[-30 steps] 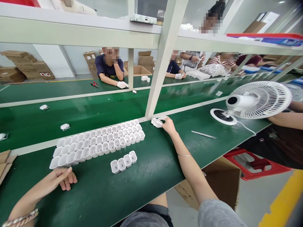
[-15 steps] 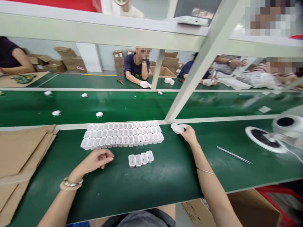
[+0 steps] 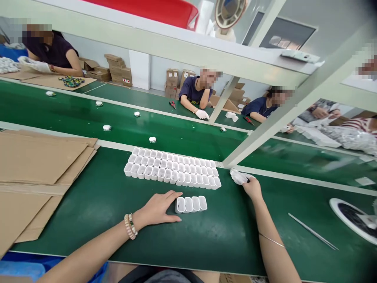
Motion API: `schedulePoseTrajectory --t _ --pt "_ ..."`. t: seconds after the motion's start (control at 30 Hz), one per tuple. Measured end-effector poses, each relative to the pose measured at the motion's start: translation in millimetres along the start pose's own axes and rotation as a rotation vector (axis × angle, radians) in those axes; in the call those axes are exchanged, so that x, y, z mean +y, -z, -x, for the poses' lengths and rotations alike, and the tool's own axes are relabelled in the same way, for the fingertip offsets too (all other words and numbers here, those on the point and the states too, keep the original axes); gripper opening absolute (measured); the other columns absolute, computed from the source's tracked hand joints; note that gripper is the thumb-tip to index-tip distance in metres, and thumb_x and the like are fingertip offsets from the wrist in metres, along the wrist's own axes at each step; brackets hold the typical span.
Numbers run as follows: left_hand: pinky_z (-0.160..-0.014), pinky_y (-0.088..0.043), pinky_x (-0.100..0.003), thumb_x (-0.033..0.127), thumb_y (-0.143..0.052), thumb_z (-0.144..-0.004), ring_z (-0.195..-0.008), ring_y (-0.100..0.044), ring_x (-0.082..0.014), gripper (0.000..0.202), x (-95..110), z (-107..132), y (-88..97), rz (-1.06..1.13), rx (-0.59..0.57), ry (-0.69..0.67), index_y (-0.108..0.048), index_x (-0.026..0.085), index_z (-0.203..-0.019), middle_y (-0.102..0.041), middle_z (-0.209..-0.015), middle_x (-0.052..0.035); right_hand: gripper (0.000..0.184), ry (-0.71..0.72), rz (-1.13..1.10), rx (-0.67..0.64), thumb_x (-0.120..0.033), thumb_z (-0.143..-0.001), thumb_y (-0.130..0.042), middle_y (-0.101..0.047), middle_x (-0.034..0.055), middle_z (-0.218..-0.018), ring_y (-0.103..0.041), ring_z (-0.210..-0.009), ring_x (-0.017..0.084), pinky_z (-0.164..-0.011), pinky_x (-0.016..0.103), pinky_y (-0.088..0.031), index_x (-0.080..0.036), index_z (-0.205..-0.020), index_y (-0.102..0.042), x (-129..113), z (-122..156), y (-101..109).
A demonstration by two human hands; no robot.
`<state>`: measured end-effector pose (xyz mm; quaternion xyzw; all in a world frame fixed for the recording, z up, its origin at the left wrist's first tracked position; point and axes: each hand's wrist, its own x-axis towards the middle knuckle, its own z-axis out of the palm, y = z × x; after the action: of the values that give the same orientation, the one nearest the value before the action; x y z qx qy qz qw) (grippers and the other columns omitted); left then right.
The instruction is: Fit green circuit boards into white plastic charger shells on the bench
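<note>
My left hand (image 3: 160,208) reaches to the left end of a short row of small white plastic cups (image 3: 195,204). Its thumb and forefinger are apart, one at the front and one at the back of the end cup; whether they touch it I cannot tell. A small dark spot shows in that cup. My right hand (image 3: 252,188) is closed on a crumpled white cloth (image 3: 239,177), near the foot of the post. Behind the short row stands a larger block of similar cups (image 3: 173,179), in three long rows.
Flattened cardboard (image 3: 38,157) covers the left of the green bench. Tweezers (image 3: 312,231) and a white fan (image 3: 350,218) are at the right. Beyond the rail, small white parts (image 3: 152,139) lie on a green belt. A slanted post (image 3: 265,114) rises before me; co-workers sit opposite.
My left hand has moved right, from beside the cup block to the short row, and its fingers have spread. My right hand stays on the white cloth. The camera view has turned and tilted.
</note>
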<state>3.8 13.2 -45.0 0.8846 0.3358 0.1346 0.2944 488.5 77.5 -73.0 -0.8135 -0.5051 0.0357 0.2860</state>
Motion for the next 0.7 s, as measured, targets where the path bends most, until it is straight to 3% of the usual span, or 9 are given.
schedulePoseTrajectory --t 0.1,0.23,0.37,0.43,0.5,0.57,0.63,0.7 --pt "-0.080 -0.051 -0.034 0.059 -0.068 -0.082 -0.109 -0.066 -0.0278 0.074 3 -2 -6.4 -0.016 0.016 0.013 -0.041 0.022 -0.140 -0.060 -0.133 -0.0100 0.026 -0.013 0.032 -0.040 -0.020 -0.058 -0.057 -0.076 0.0172 -0.090 -0.071 -0.093 0.043 -0.076 0.048 -0.058 -0.020 -0.079 -0.072 -6 -1 2" --pt "-0.073 -0.049 -0.030 0.048 -0.064 -0.087 -0.097 -0.069 -0.0227 0.047 5 -6 -7.4 -0.005 0.045 0.014 -0.051 0.021 -0.124 -0.065 -0.120 -0.0050 0.031 0.004 0.070 -0.129 -0.022 -0.060 -0.060 -0.076 0.0196 -0.087 -0.073 -0.088 0.041 -0.074 0.046 -0.058 -0.010 -0.086 -0.073 -16 -4 15" --pt "-0.070 -0.049 -0.030 0.050 -0.067 -0.084 -0.090 -0.069 -0.0215 0.045 4 -9 -5.3 -0.001 0.053 -0.003 -0.055 0.021 -0.115 -0.066 -0.113 -0.0040 0.046 0.053 0.138 -0.130 -0.029 -0.062 -0.069 -0.075 0.0219 -0.095 -0.072 -0.093 0.040 -0.080 0.047 -0.057 -0.007 -0.101 -0.072 -30 -13 55" --pt "-0.072 -0.049 -0.031 0.051 -0.069 -0.082 -0.090 -0.069 -0.0224 0.046 2 -10 -5.4 0.001 0.051 -0.014 -0.055 0.020 -0.114 -0.066 -0.112 -0.0044 0.059 0.102 0.137 -0.074 -0.041 -0.065 -0.072 -0.075 0.0212 -0.101 -0.071 -0.097 0.040 -0.083 0.048 -0.057 -0.008 -0.114 -0.069 -51 -14 77" --pt "-0.073 -0.050 -0.032 0.051 -0.069 -0.081 -0.093 -0.069 -0.0234 0.048 0 -11 -6.8 0.006 0.049 -0.024 -0.055 0.020 -0.116 -0.066 -0.113 -0.0050 0.060 0.192 0.088 -0.051 -0.050 -0.071 -0.069 -0.076 0.0153 -0.102 -0.072 -0.098 0.036 -0.085 0.048 -0.057 -0.015 -0.120 -0.067 -90 -10 86" --pt "-0.075 -0.050 -0.033 0.050 -0.069 -0.082 -0.095 -0.069 -0.0240 0.049 -1 -12 -8.9 0.015 0.048 -0.031 -0.054 0.020 -0.117 -0.066 -0.115 -0.0059 0.050 0.370 0.051 -0.080 -0.052 -0.078 -0.066 -0.076 0.0111 -0.102 -0.071 -0.100 0.032 -0.093 0.047 -0.055 -0.020 -0.116 -0.069 -147 -1 74" --pt "-0.075 -0.051 -0.033 0.050 -0.068 -0.083 -0.096 -0.068 -0.0242 0.050 -2 -13 -10.7 0.022 0.045 -0.034 -0.054 0.019 -0.119 -0.066 -0.116 -0.0069 0.046 0.583 0.040 -0.223 -0.050 -0.082 -0.064 -0.074 0.0112 -0.111 -0.069 -0.106 0.029 -0.099 0.046 -0.052 -0.020 -0.116 -0.070 -213 7 40" --pt "-0.076 -0.051 -0.034 0.051 -0.069 -0.082 -0.095 -0.068 -0.0247 0.051 -3 -13 -11.6 0.019 0.041 -0.036 -0.054 0.019 -0.119 -0.066 -0.115 -0.0074 0.049 0.717 0.082 -0.426 -0.045 -0.087 -0.062 -0.070 0.0131 -0.124 -0.067 -0.111 0.028 -0.103 0.045 -0.049 -0.018 -0.127 -0.064 -276 10 -8"
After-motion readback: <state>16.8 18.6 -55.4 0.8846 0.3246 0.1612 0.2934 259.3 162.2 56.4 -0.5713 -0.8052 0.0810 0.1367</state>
